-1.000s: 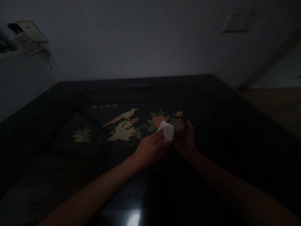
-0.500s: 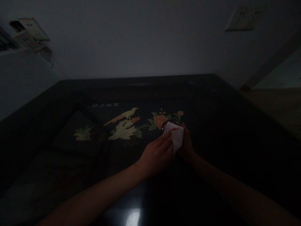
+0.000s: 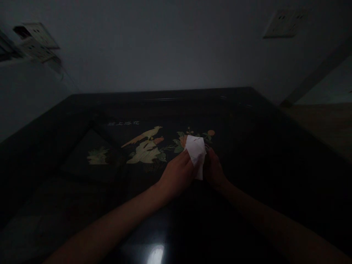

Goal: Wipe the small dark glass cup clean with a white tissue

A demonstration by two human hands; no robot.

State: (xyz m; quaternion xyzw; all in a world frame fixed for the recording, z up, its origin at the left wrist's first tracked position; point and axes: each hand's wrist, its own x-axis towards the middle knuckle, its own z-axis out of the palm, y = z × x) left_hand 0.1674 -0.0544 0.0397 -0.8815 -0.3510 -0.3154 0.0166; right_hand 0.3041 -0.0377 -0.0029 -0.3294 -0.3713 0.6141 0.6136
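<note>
My left hand (image 3: 178,172) is closed on a white tissue (image 3: 195,148), bunched and draped over something between my hands. Against the tissue's right side, my right hand (image 3: 216,168) has its fingers curled round a shiny, round-edged object (image 3: 206,146). Most of that object is hidden by the tissue and fingers, and its kind cannot be made out in the dim light. Both hands are above the glossy black tabletop (image 3: 170,110), in front of an inlaid peony picture (image 3: 181,141).
A pale bird inlay (image 3: 145,135) and white written characters (image 3: 123,123) decorate the tabletop. The far edge meets a pale wall (image 3: 165,47). Sockets hang at the left (image 3: 41,36), and a double socket (image 3: 286,22) is at the right. Wooden floor (image 3: 327,121) shows beyond the right edge.
The tissue and my left hand have shifted slightly left, and the tissue now covers most of the dark shiny object's rounded edge that showed before. My right fingers have moved a little left.
</note>
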